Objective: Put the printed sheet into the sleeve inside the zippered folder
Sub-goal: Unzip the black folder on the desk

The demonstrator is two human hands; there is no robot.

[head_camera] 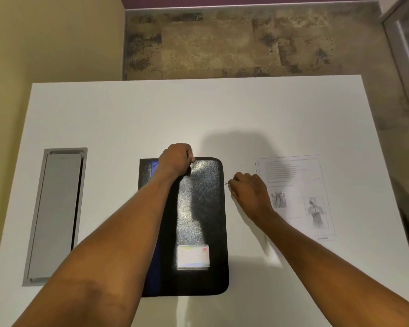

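A black zippered folder (203,208) lies closed in the middle of the white table, with a small label card (193,257) in a clear pocket near its front end. My left hand (176,159) grips the folder's far edge. My right hand (249,190) is beside the folder's right edge, its fingers pinched on a thin metal zipper pull (226,183). The printed sheet (295,197), with text and anatomy drawings, lies flat to the right of the folder, partly under my right wrist.
The white table (128,119) ends at a far edge with brown patterned floor beyond. A grey metal cable hatch (54,215) is set into the tabletop at the left. A yellow wall runs along the left side.
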